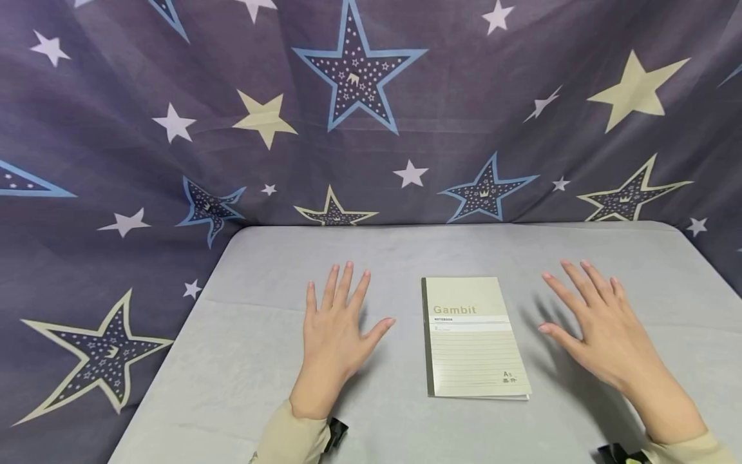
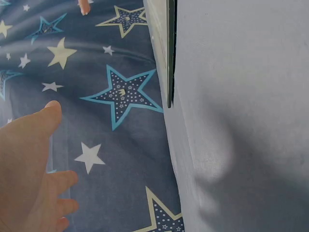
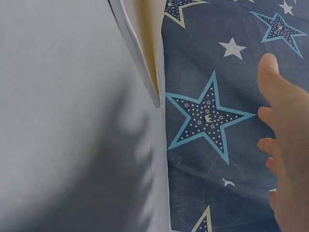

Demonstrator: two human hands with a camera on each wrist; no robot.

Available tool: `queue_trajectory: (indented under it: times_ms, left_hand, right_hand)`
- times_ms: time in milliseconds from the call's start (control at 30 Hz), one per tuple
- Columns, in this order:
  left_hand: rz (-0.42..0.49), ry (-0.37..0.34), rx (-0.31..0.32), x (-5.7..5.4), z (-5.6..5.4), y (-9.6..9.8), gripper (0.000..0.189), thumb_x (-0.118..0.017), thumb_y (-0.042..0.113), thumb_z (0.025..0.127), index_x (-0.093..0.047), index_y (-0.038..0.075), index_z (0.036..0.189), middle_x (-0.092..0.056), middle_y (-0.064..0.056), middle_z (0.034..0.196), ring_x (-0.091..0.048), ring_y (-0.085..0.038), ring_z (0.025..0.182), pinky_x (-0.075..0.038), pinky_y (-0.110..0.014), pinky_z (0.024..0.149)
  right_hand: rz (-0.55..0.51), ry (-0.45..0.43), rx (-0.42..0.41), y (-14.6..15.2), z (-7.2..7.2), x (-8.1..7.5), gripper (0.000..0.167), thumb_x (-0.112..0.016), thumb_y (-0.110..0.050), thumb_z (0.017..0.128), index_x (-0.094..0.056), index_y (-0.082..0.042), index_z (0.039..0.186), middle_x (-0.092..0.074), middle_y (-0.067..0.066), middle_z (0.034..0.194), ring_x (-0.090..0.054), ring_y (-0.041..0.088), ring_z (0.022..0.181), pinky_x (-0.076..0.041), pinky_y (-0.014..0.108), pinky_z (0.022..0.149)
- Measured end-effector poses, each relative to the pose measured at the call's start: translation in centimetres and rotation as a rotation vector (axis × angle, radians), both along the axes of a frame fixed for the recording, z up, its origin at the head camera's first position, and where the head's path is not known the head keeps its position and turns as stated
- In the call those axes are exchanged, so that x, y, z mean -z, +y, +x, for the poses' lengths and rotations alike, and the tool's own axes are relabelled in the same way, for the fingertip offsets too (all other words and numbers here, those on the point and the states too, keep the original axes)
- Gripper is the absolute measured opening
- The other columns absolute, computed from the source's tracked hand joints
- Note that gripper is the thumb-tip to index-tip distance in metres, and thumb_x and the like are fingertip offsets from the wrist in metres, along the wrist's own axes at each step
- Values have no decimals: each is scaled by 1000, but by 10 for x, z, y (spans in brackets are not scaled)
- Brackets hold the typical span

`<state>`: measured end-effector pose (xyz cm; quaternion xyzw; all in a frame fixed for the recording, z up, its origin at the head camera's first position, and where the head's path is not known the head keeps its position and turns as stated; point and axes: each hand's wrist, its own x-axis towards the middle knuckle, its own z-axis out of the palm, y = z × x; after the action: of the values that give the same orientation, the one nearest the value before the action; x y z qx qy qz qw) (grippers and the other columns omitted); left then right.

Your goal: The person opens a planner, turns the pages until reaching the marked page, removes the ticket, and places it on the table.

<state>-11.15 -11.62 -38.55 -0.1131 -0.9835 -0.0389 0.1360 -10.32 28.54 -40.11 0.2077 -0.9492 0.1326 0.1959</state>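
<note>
Notebook (image 1: 476, 351) lies on the table (image 1: 243, 367) between the left hand (image 1: 335, 338) and the right hand (image 1: 608, 338), its dark spine on the left hand's side. Both hands hover above the table, fingers straight and spread, holding nothing and apart from the notebook. Beyond the hands hangs a dark curtain (image 1: 371, 154) patterned with stars.

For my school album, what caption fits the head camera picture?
Left hand and right hand flank a Gambit notebook on a grey table.
</note>
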Motion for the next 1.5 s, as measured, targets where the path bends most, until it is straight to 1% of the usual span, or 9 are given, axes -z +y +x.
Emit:
queue_trajectory:
  times_ms: [267, 500, 667, 833, 1000, 1233, 1300, 1400, 1500]
  left_hand:
    - [3, -6, -3, 1, 0, 1, 85, -45, 74, 89, -31, 25, 157, -19, -5, 164, -8, -24, 152, -2, -55, 120]
    - [20, -10, 18, 2, -1, 1, 85, -45, 74, 89, -32, 24, 157, -20, -4, 164, -9, -24, 152, -3, -55, 120]
    - [21, -15, 21, 3, -1, 1, 85, -45, 74, 89, -31, 25, 157, -20, -3, 164, -8, -23, 152, -2, -55, 120]
    - [18, -10, 28, 3, -1, 0, 84, -45, 73, 89, -32, 24, 157, -21, -4, 164, -8, -23, 152, -5, -56, 120]
    - [20, -9, 37, 5, -3, -2, 84, -46, 73, 89, -34, 24, 156, -22, -4, 163, -9, -23, 152, -8, -57, 119]
    - [22, -11, 41, 5, -3, -3, 83, -45, 73, 90, -34, 24, 156, -22, -5, 163, -9, -24, 152, -9, -58, 119]
    - [27, -16, 41, 5, -3, -3, 83, -45, 73, 90, -34, 24, 156, -22, -5, 163, -9, -24, 152, -7, -57, 119]
    - [33, -22, 42, 5, -3, -3, 82, -46, 72, 90, -34, 24, 156, -22, -5, 163, -8, -24, 152, -6, -57, 119]
    - [43, -38, 45, 4, -3, -4, 81, -45, 71, 91, -34, 23, 156, -22, -5, 163, -9, -24, 152, -6, -57, 119]
  right_hand:
    - [35, 6, -50, -7, 2, -4, 79, -63, -58, 89, -37, -22, 154, -19, 8, 164, -11, 32, 150, -1, 56, 119]
    - [84, 28, -146, -10, 6, -1, 80, -63, -61, 87, -40, -22, 153, -24, 6, 162, -17, 30, 149, -6, 53, 121]
    - [100, 24, -223, -15, 13, 6, 79, -68, -56, 85, -44, -19, 151, -28, 5, 161, -17, 22, 150, -5, 44, 122]
    - [120, 7, -287, -19, 23, 17, 83, -72, -59, 81, -48, -17, 148, -39, 7, 156, -14, 12, 149, -2, 33, 122]
    - [126, 4, -329, -23, 30, 28, 87, -73, -63, 77, -51, -17, 146, -47, 10, 149, -36, 24, 141, -2, 27, 121]
    - [136, 11, -319, -22, 33, 35, 87, -72, -68, 75, -53, -20, 144, -51, 8, 145, -43, 30, 135, -1, 24, 120]
    - [130, 12, -308, -22, 33, 35, 84, -72, -68, 75, -55, -20, 142, -53, 8, 143, -51, 33, 126, -1, 22, 119]
    - [104, 22, -270, -24, 35, 33, 80, -74, -65, 75, -58, -19, 139, -56, 7, 139, -54, 31, 121, -16, 29, 117]
    - [58, 21, -210, -28, 38, 29, 76, -77, -60, 75, -61, -18, 136, -61, 5, 133, -59, 30, 115, -36, 41, 105]
